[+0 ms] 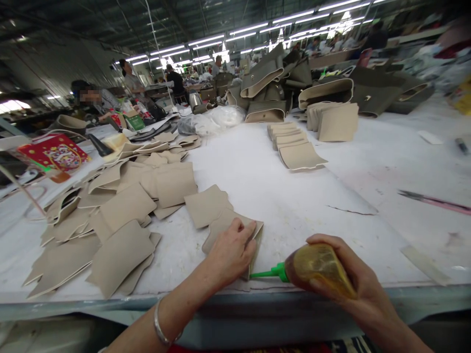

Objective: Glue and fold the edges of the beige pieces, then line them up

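My right hand (362, 279) is wrapped round a squeeze bottle (318, 269) of amber liquid, likely glue. Its green nozzle points left, and the tip reaches the right edge of a beige leather-like piece (224, 223) near the table's front. On that same piece my left hand (231, 250) presses from above, its fingers bent and closed together at the piece's right side. Part of the piece is hidden under this hand. Another beige piece (206, 206) lies just behind, partly overlapped by it.
Many loose beige pieces (125, 211) are heaped on the white table (235, 162) at left. Neat stacks (300, 154) stand farther back, before dark bags (265, 78). Pink-handled tweezers or snips (434, 200) lie at right. A person (90, 98) works at the far left.
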Motion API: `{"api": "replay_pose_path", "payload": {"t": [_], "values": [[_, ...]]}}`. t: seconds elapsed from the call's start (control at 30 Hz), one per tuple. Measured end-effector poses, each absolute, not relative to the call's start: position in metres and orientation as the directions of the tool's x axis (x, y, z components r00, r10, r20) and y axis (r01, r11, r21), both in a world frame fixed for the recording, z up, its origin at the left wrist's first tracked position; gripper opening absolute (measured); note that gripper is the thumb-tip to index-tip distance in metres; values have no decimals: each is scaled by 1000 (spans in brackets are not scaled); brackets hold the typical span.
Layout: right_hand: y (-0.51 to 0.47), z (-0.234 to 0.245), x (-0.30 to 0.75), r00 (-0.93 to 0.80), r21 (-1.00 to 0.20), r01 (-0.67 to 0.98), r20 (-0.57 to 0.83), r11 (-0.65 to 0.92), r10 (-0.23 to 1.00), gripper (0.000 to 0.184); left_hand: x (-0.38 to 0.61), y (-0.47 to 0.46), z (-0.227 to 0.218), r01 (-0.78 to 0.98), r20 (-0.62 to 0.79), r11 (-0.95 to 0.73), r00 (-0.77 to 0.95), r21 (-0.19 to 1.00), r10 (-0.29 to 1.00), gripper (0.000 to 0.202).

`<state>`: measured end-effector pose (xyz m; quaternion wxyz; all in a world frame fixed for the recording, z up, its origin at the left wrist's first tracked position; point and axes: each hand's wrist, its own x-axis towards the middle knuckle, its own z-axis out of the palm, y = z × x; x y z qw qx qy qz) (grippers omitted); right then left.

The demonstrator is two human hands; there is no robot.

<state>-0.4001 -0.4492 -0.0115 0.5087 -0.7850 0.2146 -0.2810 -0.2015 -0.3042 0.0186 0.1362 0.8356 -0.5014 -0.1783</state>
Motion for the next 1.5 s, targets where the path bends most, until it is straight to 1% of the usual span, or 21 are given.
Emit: {"api": "replay_pose_path", "payload": {"t": [0.1,0.17,0.33,0.4,0.53,0.73,0.83,0.9,0.97,1.03,1.1,1.2,1.27,1.33,1.4,1.5], "values": [[-454,-13,-400,729,-899,-83,240,-430,-641,40,-202,-305,20,-788,-173,-464,432,404,-885,43],[-451,-13,-400,730,-900,-95,228,-425,-645,41,-202,-305,21,-790,-181,-465,430,398,-885,43],[-439,-13,-399,747,-953,-55,159,-298,-646,39,-203,-305,21,-788,-184,-472,436,395,-881,43],[-440,-12,-399,740,-947,-78,154,-311,-655,39,-203,-306,22,-787,-187,-472,434,397,-881,43],[-444,-10,-398,704,-922,-109,193,-372,-683,39,-203,-306,22,-788,-192,-469,428,399,-883,43],[-437,-17,-399,755,-964,-56,130,-260,-642,42,-202,-305,20,-785,-169,-456,426,419,-889,43],[-449,-23,-399,768,-932,-80,169,-354,-618,42,-202,-306,20,-787,-175,-456,423,415,-889,43],[-461,-23,-396,743,-896,-92,229,-435,-629,41,-202,-307,20,-786,-186,-457,418,416,-889,43],[-470,-21,-393,696,-872,-96,287,-481,-658,40,-202,-307,20,-787,-193,-458,416,414,-889,43],[-474,-19,-391,661,-868,-96,310,-487,-683,40,-202,-307,21,-787,-199,-461,416,409,-887,43],[-473,-18,-392,668,-875,-89,302,-476,-680,41,-201,-307,21,-785,-207,-463,414,412,-886,44],[-470,-22,-394,734,-890,-71,259,-450,-628,43,-199,-307,22,-782,-219,-462,406,419,-887,46],[-471,-23,-393,750,-899,-68,240,-433,-617,43,-198,-308,23,-783,-218,-461,406,417,-887,47],[-474,-22,-391,718,-894,-84,251,-440,-649,44,-198,-308,23,-787,-214,-461,408,410,-888,46],[-478,-20,-389,668,-873,-107,291,-476,-685,45,-198,-309,23,-790,-214,-461,409,404,-887,46],[-480,-17,-389,670,-867,-99,305,-488,-676,44,-198,-309,22,-790,-212,-460,408,405,-888,46]]}}
